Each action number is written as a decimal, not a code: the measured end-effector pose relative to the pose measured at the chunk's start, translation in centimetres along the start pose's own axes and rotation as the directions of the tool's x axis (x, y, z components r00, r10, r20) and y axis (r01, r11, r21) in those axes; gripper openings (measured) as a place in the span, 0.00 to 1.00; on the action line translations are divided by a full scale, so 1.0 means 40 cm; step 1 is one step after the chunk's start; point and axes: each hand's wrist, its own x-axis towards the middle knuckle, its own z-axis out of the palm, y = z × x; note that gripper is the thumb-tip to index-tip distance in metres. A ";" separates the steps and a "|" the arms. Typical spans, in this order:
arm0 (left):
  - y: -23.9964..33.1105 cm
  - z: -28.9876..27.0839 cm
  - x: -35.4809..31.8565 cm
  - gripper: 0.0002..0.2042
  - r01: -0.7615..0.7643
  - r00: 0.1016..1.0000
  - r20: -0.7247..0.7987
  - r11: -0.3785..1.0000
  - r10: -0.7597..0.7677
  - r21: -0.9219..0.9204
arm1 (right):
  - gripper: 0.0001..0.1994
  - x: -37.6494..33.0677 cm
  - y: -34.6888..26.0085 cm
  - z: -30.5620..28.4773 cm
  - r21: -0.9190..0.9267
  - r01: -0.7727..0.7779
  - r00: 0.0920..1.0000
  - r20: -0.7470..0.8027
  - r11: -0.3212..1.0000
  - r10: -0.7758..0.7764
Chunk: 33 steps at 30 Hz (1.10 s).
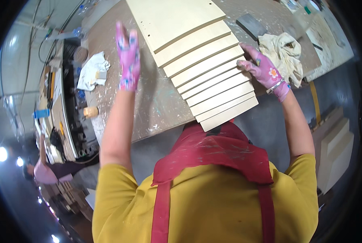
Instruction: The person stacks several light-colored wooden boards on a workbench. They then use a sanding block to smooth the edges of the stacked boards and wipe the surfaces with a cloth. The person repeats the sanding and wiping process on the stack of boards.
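Pale wooden panels [207, 67], thin and cream-coloured, lie fanned in an overlapping, stepped stack across the paint-spattered counter [156, 105], the nearest ones jutting over its near edge. The right hand [262, 69], in a pink flowered glove, rests its fingers on the right ends of the middle panels; its grip lies flat and pressed against the edges, closed round nothing. The left hand [128, 56], gloved alike, is raised just left of the stack with fingers spread and straight, holding nothing.

To the right of the stack lie a crumpled cream rag [286, 54] and, farther off, a grey sanding block [250, 25]. A white cloth [92, 69] sits at the far left of the counter.

The likely trouble, as I judge it, is the overhang: a push from one side only could skew the fan and tip the nearest panels off the edge.
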 end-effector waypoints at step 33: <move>0.243 0.113 -0.392 0.44 0.665 0.747 0.282 0.670 -0.602 -0.331 | 0.32 0.044 -0.011 0.015 -0.401 0.114 0.990 0.119 0.909 -0.072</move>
